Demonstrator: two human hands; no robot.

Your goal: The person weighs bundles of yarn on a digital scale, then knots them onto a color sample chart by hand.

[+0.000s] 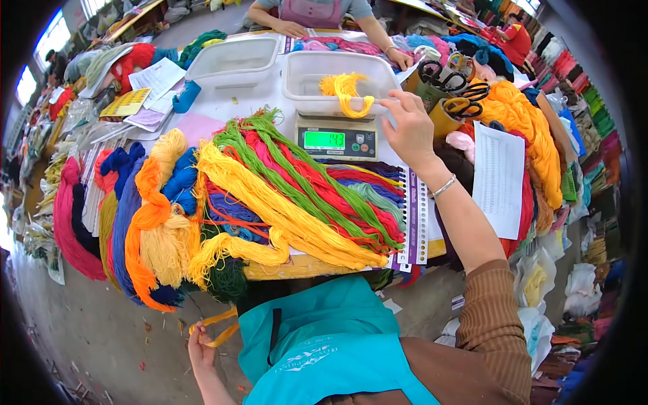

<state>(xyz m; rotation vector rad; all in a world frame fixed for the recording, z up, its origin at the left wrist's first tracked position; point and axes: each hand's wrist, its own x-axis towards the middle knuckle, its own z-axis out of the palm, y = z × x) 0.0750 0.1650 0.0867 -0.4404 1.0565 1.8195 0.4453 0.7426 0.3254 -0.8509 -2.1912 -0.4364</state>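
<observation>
My right hand [409, 127] reaches over the table with fingers stretched out, fingertips right at the corner of a clear plastic bin [307, 101]. Inside the bin lies a bundle of yellow thread [343, 86], one loop hanging over the front rim. Under the bin is a digital scale [337, 140] with a lit green display. Low beside the table, my left hand [202, 349] is closed on a strand of orange-yellow yarn [225, 329]. Between them, a long yellow skein [270, 206] lies across green and red skeins [297, 169], with a white punched strip [413, 216] at their ends.
A second plastic bin [233, 62] stands at the back left. Scissors [466, 101] stick out of holders at right, near orange skeins [516, 128] and a printed sheet [498, 179]. Across the table, a person in a pink apron [310, 12] has both hands on the tabletop.
</observation>
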